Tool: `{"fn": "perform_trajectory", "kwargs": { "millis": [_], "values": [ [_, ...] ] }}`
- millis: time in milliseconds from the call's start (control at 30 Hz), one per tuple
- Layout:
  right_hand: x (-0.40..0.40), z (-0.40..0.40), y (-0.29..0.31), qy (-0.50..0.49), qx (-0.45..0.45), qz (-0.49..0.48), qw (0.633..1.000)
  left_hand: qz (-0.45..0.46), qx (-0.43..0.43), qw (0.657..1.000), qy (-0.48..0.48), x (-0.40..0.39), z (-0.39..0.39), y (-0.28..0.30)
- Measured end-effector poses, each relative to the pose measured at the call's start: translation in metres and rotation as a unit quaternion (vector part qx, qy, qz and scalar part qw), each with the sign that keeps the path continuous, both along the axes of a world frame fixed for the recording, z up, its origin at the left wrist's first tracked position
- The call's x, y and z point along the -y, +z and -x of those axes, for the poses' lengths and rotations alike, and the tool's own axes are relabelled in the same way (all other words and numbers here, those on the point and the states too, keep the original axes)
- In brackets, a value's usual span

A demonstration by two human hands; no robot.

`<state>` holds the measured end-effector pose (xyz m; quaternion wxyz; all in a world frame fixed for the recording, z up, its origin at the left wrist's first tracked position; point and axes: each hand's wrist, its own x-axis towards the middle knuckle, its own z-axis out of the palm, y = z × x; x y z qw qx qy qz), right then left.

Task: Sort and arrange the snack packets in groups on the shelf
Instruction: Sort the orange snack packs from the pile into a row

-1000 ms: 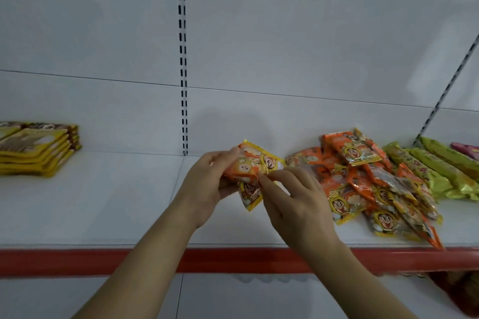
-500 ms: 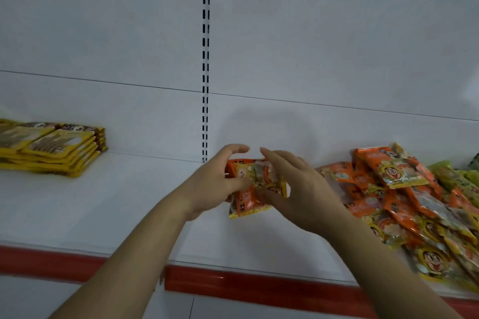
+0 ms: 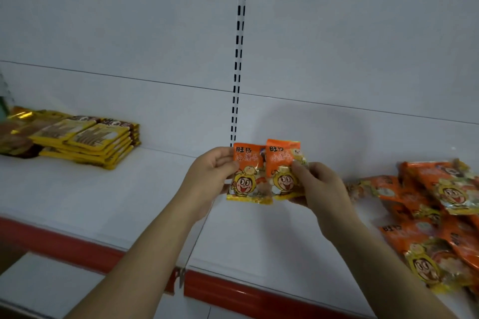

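Two packets in hand: I see one orange snack packet per hand, held upright side by side above the shelf, printed faces toward the camera.
Left hand (image 3: 210,176): pinches the left packet (image 3: 246,173) along its left edge, thumb on the front, fingers behind.
Right hand (image 3: 320,186): pinches the right packet (image 3: 283,169) at its right edge; this packet's inner edge overlaps the left one slightly.
Position of held pair: in the air over the bare middle stretch of the white shelf (image 3: 145,204), just right of the slotted upright (image 3: 238,59).
Orange pile (image 3: 430,215): loose, overlapping packets of the same print, lying on the shelf to the right, near the right wrist.
Yellow stack (image 3: 96,144): flat, squared packets, well apart on the left.
Red shelf edge (image 3: 233,290): runs along the front, below the forearms.
Step in hand, as I judge it: squaring matching packets to start a tidy orange group.
Handling note: I would align the top edges and faces the same way, keep the pinches at the seams so the contents are not crushed, then set the pair flat on the bare stretch, clear of the yellow stack.
Risk: slick film, so the packets may slide apart on release.
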<state>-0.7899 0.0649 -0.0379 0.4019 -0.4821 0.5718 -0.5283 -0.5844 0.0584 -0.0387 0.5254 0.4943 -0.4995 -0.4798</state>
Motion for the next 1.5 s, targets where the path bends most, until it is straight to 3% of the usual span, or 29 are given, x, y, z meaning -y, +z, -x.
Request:
{"fn": "perform_trajectory", "kwargs": {
  "millis": [100,300,367,467,567,700,833,967,1133,1267,1400,1500],
  "values": [
    [0.003,-0.023,-0.003,-0.006,-0.075,0.01,0.997,0.001,-0.011,1.0,0.005,0.005,-0.012,0.001],
    [0.016,-0.091,-0.002,0.04,-0.107,-0.007,0.993,-0.022,-0.053,0.998,0.025,0.019,-0.051,-0.003],
    [0.023,-0.113,-0.003,0.038,-0.102,-0.012,0.994,-0.014,0.0,1.0,0.023,0.023,-0.066,-0.002],
    [0.039,-0.162,-0.007,0.024,-0.096,-0.017,0.995,0.006,0.169,0.985,0.02,0.034,-0.104,-0.005],
    [0.058,-0.209,-0.013,0.009,-0.112,-0.032,0.993,0.019,0.347,0.937,0.031,0.049,-0.144,-0.009],
    [0.078,-0.254,-0.023,-0.008,-0.117,-0.058,0.991,0.03,0.474,0.88,0.028,0.058,-0.187,-0.017],
    [0.091,-0.279,-0.027,-0.038,-0.141,-0.068,0.987,0.043,0.48,0.876,-0.027,0.064,-0.215,-0.026],
    [0.098,-0.291,-0.024,-0.065,-0.143,-0.071,0.985,0.058,0.527,0.846,-0.061,0.07,-0.229,-0.031],
    [0.091,-0.293,-0.024,-0.01,-0.289,-0.069,0.955,0.091,0.561,0.819,-0.077,0.075,-0.233,-0.033],
    [0.088,-0.296,-0.018,0.01,-0.31,-0.075,0.948,0.108,0.609,0.779,-0.1,0.067,-0.233,-0.032],
    [0.075,-0.296,-0.02,0.024,-0.399,-0.052,0.915,0.116,0.643,0.75,-0.099,0.057,-0.235,-0.034],
    [0.075,-0.291,-0.02,0.047,-0.375,-0.057,0.924,0.114,0.659,0.737,-0.098,0.052,-0.236,-0.033]
  ]
}}
